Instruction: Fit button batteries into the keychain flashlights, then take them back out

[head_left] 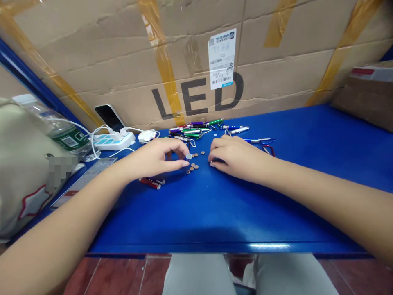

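My left hand is closed in a pinch, thumb and index finger on a silver button cell. Just beyond its fingertips several small round button cells lie loose on the blue table. Opposite them, my right hand has its thumb and fingers drawn together close to the tabletop; whatever is between them is too small to make out. Below my left hand rests a red metal penlight tube, with a small silver end piece beside it.
Behind my hands lies a pile of coloured keychain penlights. A silver penlight and a red carabiner are farther right. A white power strip, phone and bottle stand left. A large cardboard box borders the back.
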Action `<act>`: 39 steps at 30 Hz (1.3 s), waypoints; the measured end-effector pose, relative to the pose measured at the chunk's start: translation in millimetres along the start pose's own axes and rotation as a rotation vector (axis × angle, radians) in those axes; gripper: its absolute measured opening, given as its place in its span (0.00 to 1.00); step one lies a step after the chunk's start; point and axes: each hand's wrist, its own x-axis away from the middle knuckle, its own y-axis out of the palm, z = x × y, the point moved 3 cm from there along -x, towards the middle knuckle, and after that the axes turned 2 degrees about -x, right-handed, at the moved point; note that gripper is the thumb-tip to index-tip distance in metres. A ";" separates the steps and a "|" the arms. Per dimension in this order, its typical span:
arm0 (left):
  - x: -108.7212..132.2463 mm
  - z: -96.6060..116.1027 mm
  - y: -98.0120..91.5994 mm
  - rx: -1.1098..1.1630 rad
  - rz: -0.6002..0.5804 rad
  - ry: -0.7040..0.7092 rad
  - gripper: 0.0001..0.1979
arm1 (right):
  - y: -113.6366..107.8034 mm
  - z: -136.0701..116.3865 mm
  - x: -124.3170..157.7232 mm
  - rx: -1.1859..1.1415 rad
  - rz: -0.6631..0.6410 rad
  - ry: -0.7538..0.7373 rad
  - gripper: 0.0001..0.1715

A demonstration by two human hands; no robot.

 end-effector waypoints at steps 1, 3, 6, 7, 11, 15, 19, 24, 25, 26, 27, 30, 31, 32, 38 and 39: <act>0.0 3.8 3.0 0.041 0.011 0.003 0.11 | -3.0 -0.9 0.1 -0.005 0.041 -0.016 0.10; 0.1 8.5 8.6 0.145 0.025 -0.012 0.11 | -12.3 -3.7 1.0 -0.031 0.167 -0.053 0.10; 0.1 11.8 14.6 0.271 0.027 -0.025 0.10 | -27.7 -10.8 4.3 -0.079 0.362 -0.103 0.11; 0.0 12.5 15.9 0.291 0.022 -0.023 0.10 | -31.1 -13.7 5.4 -0.087 0.397 -0.117 0.12; 0.0 16.0 17.7 0.305 0.025 0.016 0.09 | -33.8 -23.6 7.9 -0.077 0.407 -0.176 0.15; 0.7 20.0 16.8 0.284 0.048 0.069 0.08 | -31.9 -24.9 8.8 -0.021 0.402 -0.222 0.19; 1.2 20.5 16.8 0.262 0.041 0.059 0.08 | -31.4 -22.4 9.2 0.012 0.367 -0.243 0.20; 0.8 20.1 16.1 0.159 0.068 0.105 0.08 | -32.8 -24.2 10.6 -0.004 0.368 -0.274 0.18; 0.6 19.6 16.0 0.128 0.079 0.115 0.07 | -33.7 -23.6 10.2 -0.028 0.382 -0.255 0.17; 0.4 19.0 16.0 0.093 0.092 0.129 0.07 | -34.3 -22.0 9.3 -0.052 0.396 -0.221 0.17; 0.2 18.5 16.0 0.056 0.107 0.149 0.07 | -34.3 -19.5 8.2 -0.067 0.407 -0.178 0.16; 0.2 17.5 15.8 -0.047 0.154 0.238 0.07 | -25.5 -8.4 3.3 -0.012 0.359 -0.045 0.14; 0.3 17.5 15.6 -0.077 0.169 0.267 0.07 | -19.5 -4.4 1.8 0.036 0.310 -0.010 0.14; 0.5 17.7 15.3 -0.103 0.183 0.291 0.06 | -12.6 -0.6 0.7 0.088 0.249 0.023 0.14; 1.4 19.8 13.1 -0.174 0.227 0.331 0.05 | 13.4 5.6 0.6 0.160 -0.007 0.056 0.23; 1.4 19.7 13.2 -0.175 0.225 0.331 0.05 | 12.2 4.9 0.5 0.163 0.000 0.054 0.22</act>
